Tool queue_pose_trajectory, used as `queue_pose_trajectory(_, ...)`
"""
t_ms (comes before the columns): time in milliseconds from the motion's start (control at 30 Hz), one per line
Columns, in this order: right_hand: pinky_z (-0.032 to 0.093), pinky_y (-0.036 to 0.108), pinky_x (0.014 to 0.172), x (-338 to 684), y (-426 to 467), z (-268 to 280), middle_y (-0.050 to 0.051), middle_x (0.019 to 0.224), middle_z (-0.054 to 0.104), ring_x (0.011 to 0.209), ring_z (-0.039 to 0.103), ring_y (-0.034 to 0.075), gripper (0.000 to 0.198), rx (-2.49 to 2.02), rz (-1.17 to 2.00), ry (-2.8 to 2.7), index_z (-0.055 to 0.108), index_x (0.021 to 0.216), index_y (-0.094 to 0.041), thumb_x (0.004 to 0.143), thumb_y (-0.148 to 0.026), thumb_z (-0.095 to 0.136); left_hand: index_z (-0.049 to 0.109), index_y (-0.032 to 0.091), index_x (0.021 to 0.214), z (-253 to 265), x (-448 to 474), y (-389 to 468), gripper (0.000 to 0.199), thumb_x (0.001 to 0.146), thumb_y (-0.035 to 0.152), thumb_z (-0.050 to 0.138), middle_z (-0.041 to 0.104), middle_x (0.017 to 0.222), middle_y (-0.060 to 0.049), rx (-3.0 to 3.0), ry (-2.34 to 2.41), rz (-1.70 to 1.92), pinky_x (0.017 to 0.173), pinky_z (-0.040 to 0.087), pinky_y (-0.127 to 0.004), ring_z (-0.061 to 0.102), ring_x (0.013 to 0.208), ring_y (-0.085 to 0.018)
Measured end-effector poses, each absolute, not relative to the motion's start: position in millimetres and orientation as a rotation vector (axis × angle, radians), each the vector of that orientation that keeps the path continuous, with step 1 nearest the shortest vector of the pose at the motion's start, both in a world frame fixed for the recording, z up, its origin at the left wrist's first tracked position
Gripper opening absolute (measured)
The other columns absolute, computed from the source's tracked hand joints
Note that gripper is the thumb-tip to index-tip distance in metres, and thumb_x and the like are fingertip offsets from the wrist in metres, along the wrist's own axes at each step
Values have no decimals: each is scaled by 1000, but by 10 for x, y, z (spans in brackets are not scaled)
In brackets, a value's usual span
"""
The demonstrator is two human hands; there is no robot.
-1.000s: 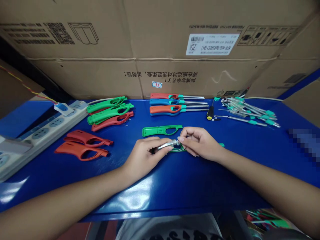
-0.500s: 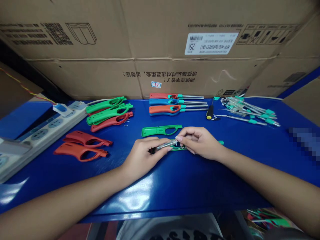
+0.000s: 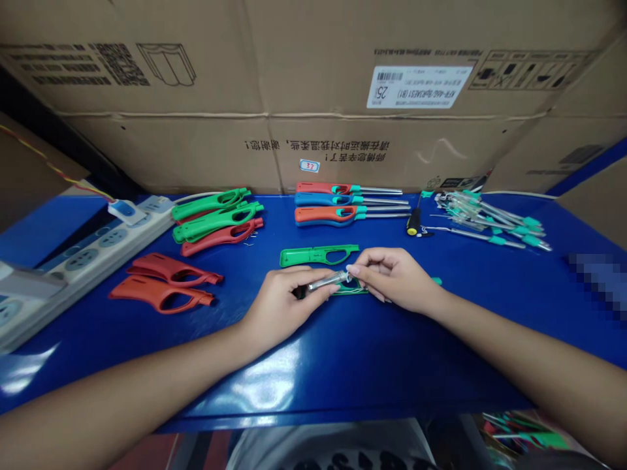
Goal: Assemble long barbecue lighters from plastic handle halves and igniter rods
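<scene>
My left hand [image 3: 280,305] is closed round a clear lighter fuel tank [image 3: 324,282], gripped between thumb and fingers with its white end pointing right. At that end, the thumb and forefinger of my right hand [image 3: 399,277] pinch a small part too hidden to name. Beneath both hands lies a green lighter piece with thin wires [image 3: 350,292], mostly covered. Just beyond the hands, a green lighter shell half [image 3: 313,255] rests on the blue table with its inner side up.
Green and red shells [image 3: 218,222] and orange-red shells [image 3: 161,292] lie left, beside a power strip [image 3: 93,251]. Behind are assembled lighters [image 3: 326,214]. On the right are a screwdriver [image 3: 414,222] and a pile of metal-tubed lighter innards [image 3: 490,215]. A cardboard wall [image 3: 196,150] backs the table.
The whole view has shifted slightly. Both hands stay together at the tank's white end, with only a small movement of the right fingers.
</scene>
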State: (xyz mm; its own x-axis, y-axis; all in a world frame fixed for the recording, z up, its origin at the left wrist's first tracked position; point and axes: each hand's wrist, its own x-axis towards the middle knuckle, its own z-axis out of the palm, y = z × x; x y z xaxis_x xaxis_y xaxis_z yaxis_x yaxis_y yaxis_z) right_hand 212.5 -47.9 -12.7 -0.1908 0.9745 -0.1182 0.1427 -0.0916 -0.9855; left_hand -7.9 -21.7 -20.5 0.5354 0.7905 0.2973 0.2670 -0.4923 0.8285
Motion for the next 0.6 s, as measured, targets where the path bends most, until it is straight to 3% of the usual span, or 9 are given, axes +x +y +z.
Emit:
queue_pose_trajectory(300, 29, 18, 37, 2093, -510, -144, -6, 52, 52, 39, 43, 5, 44, -1357, 1327, -1456, 56, 72, -17, 80, -57, 74, 78, 23, 111, -219, -84, -192, 21, 92, 28, 70, 79, 92, -2, 2066, 827, 801, 59, 45, -24, 62, 65, -13)
queue_pose_trajectory(433, 33, 19, 42, 2141, -474, -106, -8, 46, 49, 37, 40, 4, 45, -1276, 1310, -1546, 58, 77, -17, 91, -60, 59, 77, 22, 111, -123, -133, -126, 22, 91, 28, 72, 79, 101, -3, 2191, 815, 845, 71, 48, -27, 65, 78, -16)
queue_pose_trajectory(600, 32, 21, 38, 2231, -424, -87, -3, 66, 62, 37, 41, 2, 45, -1199, 1333, -1530, 60, 90, -15, 93, -60, 56, 73, 21, 100, 11, -250, -47, 14, 91, 30, 71, 76, 92, -1, 2321, 899, 740, 74, 48, -29, 61, 79, -17)
